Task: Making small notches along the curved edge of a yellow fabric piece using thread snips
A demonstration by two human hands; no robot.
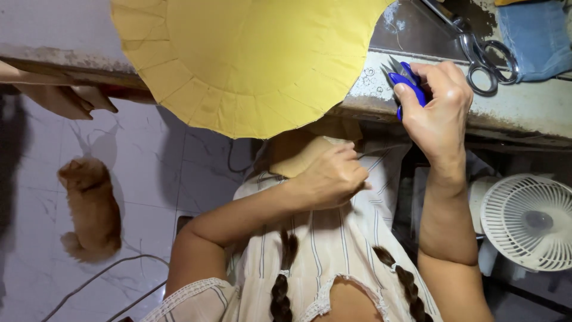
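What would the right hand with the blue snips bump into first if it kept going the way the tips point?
Probably the edge of the yellow fabric piece. The right hand aims the blue snips up-left along the worn table, though depth is unclear.

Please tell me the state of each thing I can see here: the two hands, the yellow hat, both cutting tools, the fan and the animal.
Right hand: closed around the blue thread snips.
Left hand: fist closed on tan fabric.
Yellow hat: lying flat, brim overhanging the table edge.
Metal scissors: lying unused on the table.
White fan: cannot tell whether running.
Orange cat: on the floor.
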